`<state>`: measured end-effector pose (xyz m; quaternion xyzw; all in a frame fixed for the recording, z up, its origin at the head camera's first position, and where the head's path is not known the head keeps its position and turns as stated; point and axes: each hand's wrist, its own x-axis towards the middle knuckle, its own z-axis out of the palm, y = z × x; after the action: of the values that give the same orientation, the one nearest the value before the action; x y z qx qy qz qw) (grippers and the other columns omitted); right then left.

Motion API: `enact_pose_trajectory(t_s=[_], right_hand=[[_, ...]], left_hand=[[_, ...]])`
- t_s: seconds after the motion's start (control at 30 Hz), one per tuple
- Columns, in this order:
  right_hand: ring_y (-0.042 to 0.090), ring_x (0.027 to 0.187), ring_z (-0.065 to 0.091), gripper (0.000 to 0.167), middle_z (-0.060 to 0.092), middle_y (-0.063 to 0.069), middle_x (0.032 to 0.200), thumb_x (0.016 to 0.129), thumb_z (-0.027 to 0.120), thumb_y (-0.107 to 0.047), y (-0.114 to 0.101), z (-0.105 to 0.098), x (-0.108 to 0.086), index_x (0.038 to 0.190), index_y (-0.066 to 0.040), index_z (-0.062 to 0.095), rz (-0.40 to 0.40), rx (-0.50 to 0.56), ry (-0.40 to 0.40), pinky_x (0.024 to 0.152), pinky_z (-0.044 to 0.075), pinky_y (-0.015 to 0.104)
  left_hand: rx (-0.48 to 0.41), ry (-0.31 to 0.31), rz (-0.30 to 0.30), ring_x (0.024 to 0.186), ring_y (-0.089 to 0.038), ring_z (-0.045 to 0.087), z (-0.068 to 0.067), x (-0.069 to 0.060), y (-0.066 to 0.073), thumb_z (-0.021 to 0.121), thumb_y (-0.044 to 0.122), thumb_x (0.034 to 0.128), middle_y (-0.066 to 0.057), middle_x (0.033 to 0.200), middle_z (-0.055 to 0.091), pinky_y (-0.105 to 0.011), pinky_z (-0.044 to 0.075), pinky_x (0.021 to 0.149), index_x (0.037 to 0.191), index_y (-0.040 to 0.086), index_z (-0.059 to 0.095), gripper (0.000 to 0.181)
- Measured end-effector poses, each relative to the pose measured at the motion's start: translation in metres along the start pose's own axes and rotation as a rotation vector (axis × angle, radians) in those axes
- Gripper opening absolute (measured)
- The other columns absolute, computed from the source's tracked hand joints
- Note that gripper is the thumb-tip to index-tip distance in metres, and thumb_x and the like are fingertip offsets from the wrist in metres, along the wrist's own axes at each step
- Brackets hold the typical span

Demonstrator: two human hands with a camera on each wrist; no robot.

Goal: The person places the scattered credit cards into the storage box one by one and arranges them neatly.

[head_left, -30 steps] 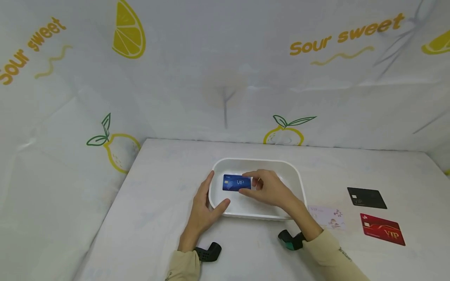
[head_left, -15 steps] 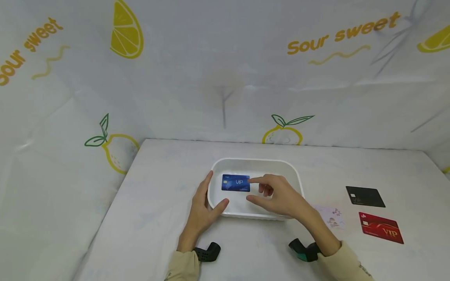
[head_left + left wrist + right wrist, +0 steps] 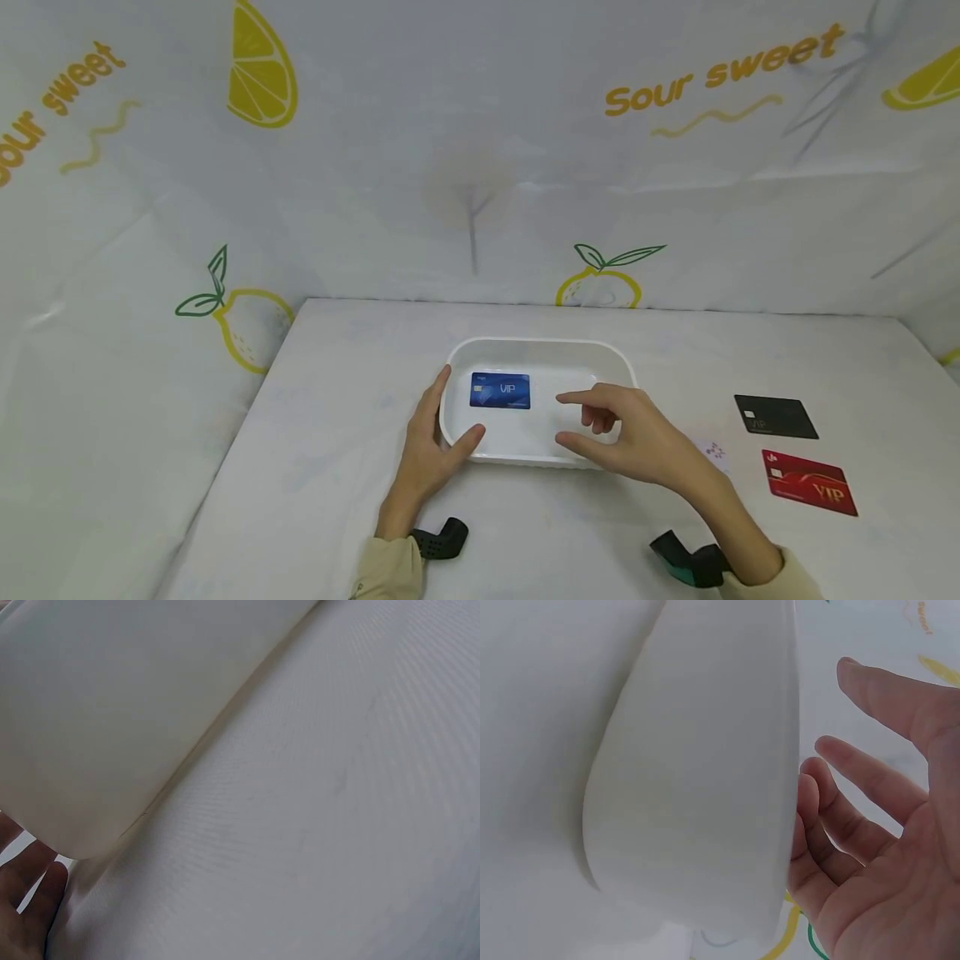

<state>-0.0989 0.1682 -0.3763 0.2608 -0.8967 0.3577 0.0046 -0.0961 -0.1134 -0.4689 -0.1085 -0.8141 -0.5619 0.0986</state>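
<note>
A blue VIP card (image 3: 500,391) lies flat in the left part of a white plastic tray (image 3: 555,341). My left hand (image 3: 429,447) holds the tray's near left corner, its fingers along the outer side and its thumb by the front rim. In the left wrist view, the fingers (image 3: 45,900) show at the tray's wall (image 3: 135,727). Right of the blue card, my right hand (image 3: 626,433) hovers over the tray, holding nothing. Its thumb and index finger are spread apart and the other fingers are bent, as the right wrist view also shows beside the tray wall (image 3: 697,765).
On the table (image 3: 360,375) to the right lie a black VIP card (image 3: 776,417) and a red VIP card (image 3: 810,483). A pale pink card (image 3: 715,452) is mostly hidden behind my right forearm. Behind the table hangs a lemon-printed sheet (image 3: 420,167).
My right hand let go of the blue card, spread its thumb and index finger, and drew back to the right and nearer me. The card stays in the tray; my left hand keeps its place.
</note>
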Motion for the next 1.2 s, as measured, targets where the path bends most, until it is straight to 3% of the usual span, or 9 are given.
enact_pose_trajectory(t_s=[0.2,0.7,1.03,1.2], right_hand=[[0.006,0.072,0.053,0.039,0.057,-0.007,0.079,0.082,0.086,-0.028,0.004,-0.011,-0.016,0.117,-0.012,0.077,0.045,-0.031,0.004,0.064,0.049,0.022],[0.004,0.072,0.054,0.038,0.056,-0.012,0.078,0.078,0.089,-0.022,0.011,-0.021,-0.037,0.113,-0.015,0.077,-0.009,-0.054,0.069,0.064,0.05,0.021],[0.003,0.073,0.053,0.045,0.056,-0.014,0.079,0.071,0.093,-0.014,0.035,-0.033,-0.06,0.113,-0.016,0.077,-0.04,-0.051,0.12,0.065,0.046,0.015],[0.003,0.073,0.053,0.044,0.056,-0.011,0.079,0.071,0.093,-0.013,0.044,-0.039,-0.07,0.111,-0.018,0.077,-0.018,-0.035,0.119,0.065,0.045,0.015]], left_hand=[[-0.002,-0.007,-0.001,0.147,-0.034,0.044,0.001,0.0,0.0,0.076,0.035,0.0837,-0.017,0.161,0.042,-0.059,0.039,0.118,0.162,0.013,0.03,0.093],[0.013,0.0,-0.007,0.147,-0.034,0.044,0.001,0.0,0.001,0.075,0.035,0.0834,-0.016,0.161,0.043,-0.06,0.038,0.118,0.162,0.015,0.031,0.092],[0.01,-0.005,-0.005,0.148,-0.034,0.044,0.0,0.0,0.0,0.076,0.035,0.0839,-0.016,0.161,0.042,-0.059,0.038,0.119,0.162,0.016,0.03,0.092],[0.014,-0.002,-0.011,0.148,-0.034,0.044,0.0,0.0,0.0,0.075,0.036,0.0836,-0.016,0.161,0.042,-0.059,0.038,0.119,0.162,0.017,0.03,0.092]])
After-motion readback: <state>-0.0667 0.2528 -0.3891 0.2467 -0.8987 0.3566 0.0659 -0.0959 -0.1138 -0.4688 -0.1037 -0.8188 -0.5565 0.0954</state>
